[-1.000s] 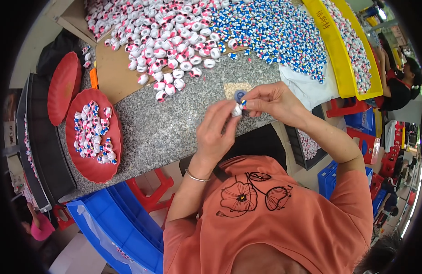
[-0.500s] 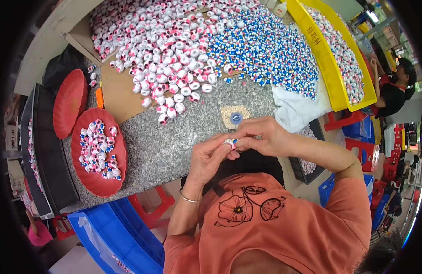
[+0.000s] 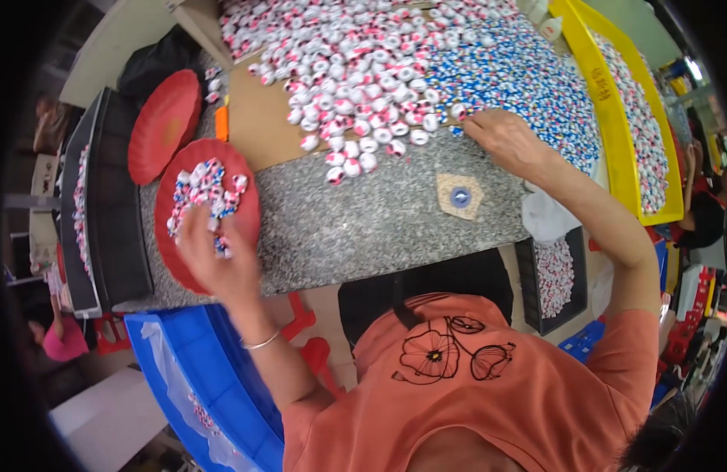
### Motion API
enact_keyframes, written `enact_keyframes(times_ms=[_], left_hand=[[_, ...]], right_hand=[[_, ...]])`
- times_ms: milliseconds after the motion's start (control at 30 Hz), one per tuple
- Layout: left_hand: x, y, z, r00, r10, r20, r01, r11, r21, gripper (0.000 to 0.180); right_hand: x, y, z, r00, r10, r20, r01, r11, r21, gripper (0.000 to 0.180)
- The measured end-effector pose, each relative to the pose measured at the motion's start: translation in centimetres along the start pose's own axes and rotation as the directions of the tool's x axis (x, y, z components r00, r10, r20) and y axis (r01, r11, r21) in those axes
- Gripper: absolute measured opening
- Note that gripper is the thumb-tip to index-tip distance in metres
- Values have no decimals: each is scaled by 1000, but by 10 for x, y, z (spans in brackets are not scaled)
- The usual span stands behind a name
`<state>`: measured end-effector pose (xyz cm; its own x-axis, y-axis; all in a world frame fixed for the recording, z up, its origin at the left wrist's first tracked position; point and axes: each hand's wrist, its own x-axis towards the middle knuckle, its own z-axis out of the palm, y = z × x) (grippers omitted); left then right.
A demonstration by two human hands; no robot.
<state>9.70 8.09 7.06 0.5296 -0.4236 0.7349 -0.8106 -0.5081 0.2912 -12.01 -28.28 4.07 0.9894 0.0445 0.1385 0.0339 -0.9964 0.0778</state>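
Observation:
My left hand [image 3: 219, 256] is over the near part of a scalloped red plate [image 3: 247, 212], its fingers apart and blurred by motion. Small white-pink pieces with blue parts [image 3: 210, 185] lie heaped in that plate, close to my fingertips. My right hand [image 3: 509, 141] reaches out to where two piles meet, fingers pressed together and pointing down; anything between the fingertips is hidden. Beside it spreads a pile of tiny blue-and-white pieces [image 3: 528, 79]. Left of that lies a heap of larger rounded white-and-pink pieces [image 3: 363, 79], several with holes.
A blue round piece [image 3: 460, 197] rests on a beige pad on the grey stone table [image 3: 355, 228]. A second red plate [image 3: 163, 126], an orange object [image 3: 222, 123] and a black tray [image 3: 115, 197] stand left. A yellow bin [image 3: 615, 118] is right, blue crates [image 3: 190, 370] below.
My hands have parted from the small white-pink piece they held together. The left has moved left over the red plate, the right forward to the blue pile. The view has shifted.

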Motion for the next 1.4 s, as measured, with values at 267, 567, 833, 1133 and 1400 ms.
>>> enact_keyframes(times_ms=[267,567,833,1133,1400], left_hand=[[-10,68,77,873,114,473,-45,987,-155,26],[-18,59,71,924,-45,380,192,914,-358,29],[-56,100,47,600,-90,795,794,-56,-605,30],[-63,115,58,559,-39,828,827,-44,-561,37],[-61,125,70,564,32,825,815,-179,-551,38]], right_hand=[[-51,-41,-36,911,409,59,-386,790,476,19],[-73,-57,-37,916,395,64,-384,822,421,14],[-34,-77,-44,991,127,50,-136,904,406,13],[-24,-81,-43,996,32,78,-56,942,331,15],[-34,-81,-39,995,96,12,-92,904,416,13]])
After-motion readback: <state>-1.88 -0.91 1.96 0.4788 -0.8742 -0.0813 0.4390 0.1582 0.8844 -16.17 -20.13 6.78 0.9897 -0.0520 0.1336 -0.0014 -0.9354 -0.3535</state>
